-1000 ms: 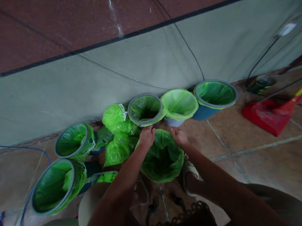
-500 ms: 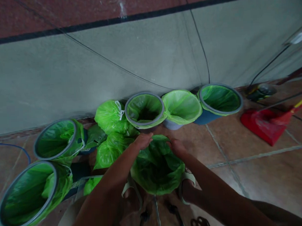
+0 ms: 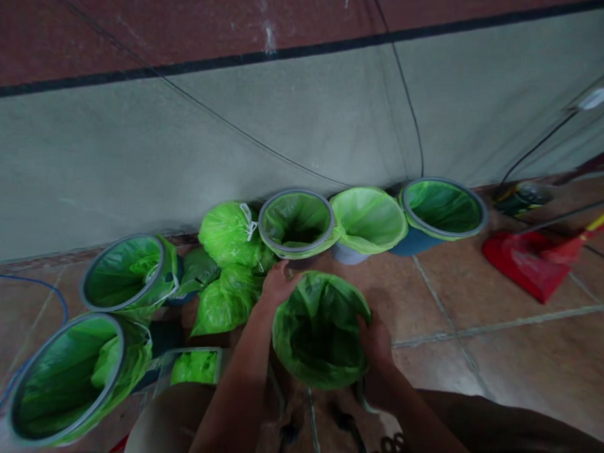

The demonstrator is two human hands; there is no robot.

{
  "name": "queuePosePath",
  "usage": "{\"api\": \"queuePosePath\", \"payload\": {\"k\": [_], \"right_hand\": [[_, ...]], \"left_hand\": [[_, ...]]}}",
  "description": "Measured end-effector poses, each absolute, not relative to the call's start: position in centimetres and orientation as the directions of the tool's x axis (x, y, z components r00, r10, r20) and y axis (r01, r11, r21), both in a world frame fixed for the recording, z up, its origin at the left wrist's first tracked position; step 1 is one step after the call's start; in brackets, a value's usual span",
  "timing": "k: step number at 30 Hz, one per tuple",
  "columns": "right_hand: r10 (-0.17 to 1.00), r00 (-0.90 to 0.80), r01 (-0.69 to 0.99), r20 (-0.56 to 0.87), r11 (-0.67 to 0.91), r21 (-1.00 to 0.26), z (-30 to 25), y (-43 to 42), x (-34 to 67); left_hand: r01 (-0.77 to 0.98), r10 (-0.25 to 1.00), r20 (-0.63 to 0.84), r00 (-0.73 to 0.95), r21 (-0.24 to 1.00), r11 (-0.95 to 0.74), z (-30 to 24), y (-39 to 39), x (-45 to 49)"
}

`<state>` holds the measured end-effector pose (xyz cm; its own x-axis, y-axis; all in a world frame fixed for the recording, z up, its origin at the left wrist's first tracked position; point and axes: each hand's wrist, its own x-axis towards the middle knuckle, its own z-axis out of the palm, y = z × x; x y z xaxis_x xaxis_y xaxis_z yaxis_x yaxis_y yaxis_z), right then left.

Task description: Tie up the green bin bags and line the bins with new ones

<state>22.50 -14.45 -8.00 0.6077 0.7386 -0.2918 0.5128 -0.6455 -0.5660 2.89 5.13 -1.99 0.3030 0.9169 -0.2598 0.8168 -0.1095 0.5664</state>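
A trash bin lined with a green plastic bag (image 3: pixel 322 362) stands between my feet, its mouth facing up and the liner folded over the rim. At its upper left edge is my left hand (image 3: pixel 278 284), fingers stretched out and slightly apart, the thumb side at the rim. My right hand (image 3: pixel 376 342) grips the liner at the right side of the rim, with the thumb inside the mouth and the other fingers hidden outside. Beyond my left hand sit tied green garbage bags (image 3: pixel 225 303), close to a grey-rimmed lined bin (image 3: pixel 296 220).
More lined bins stand along the wall, one pale (image 3: pixel 366 217) and one blue (image 3: pixel 444 210). Two tilted bins (image 3: pixel 121 274) (image 3: pixel 63 380) are at left, near a clear container (image 3: pixel 195 366) holding green plastic. A red dustpan (image 3: pixel 526 263) lies right. Cables cross the wall.
My right hand has moved from the far rim down to the right side of the bin. My left hand has shifted slightly left and its fingers have lifted. The view has shifted slightly.
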Motion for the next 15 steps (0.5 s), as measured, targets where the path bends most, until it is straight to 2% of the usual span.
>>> {"api": "queuePosePath", "payload": {"k": [2,5,8,10,12,15], "right_hand": [[0.692,0.683,0.497,-0.236,-0.676,-0.544,-7.0,-14.8,22.3],[0.759,0.651,0.619,-0.022,-0.547,-0.563,-5.1,-11.4,23.0],[0.941,0.338,0.765,0.023,-0.261,-0.589,-3.9,-5.4,23.8],[0.995,0.091,0.803,0.038,-0.051,-0.593,-3.9,-1.9,23.7],[0.994,-0.111,0.808,0.016,0.1,-0.581,-4.5,0.1,23.3],[0.964,-0.243,0.83,-0.106,0.15,-0.538,-5.7,0.7,22.9]], "left_hand": [[0.802,0.919,-0.288,0.27,0.596,-0.049,-2.3,4.9,2.8],[0.816,0.909,-0.321,0.265,0.577,-0.034,-2.7,4.9,3.2],[0.867,0.908,-0.32,0.27,0.491,-0.085,-2.9,4.8,3.9],[0.883,0.909,-0.291,0.298,0.447,-0.146,-3.2,4.4,4.1],[0.877,0.905,-0.262,0.336,0.438,-0.199,-3.6,3.7,4.1],[0.872,0.877,-0.283,0.389,0.42,-0.251,-4.7,2.7,3.7]]}}
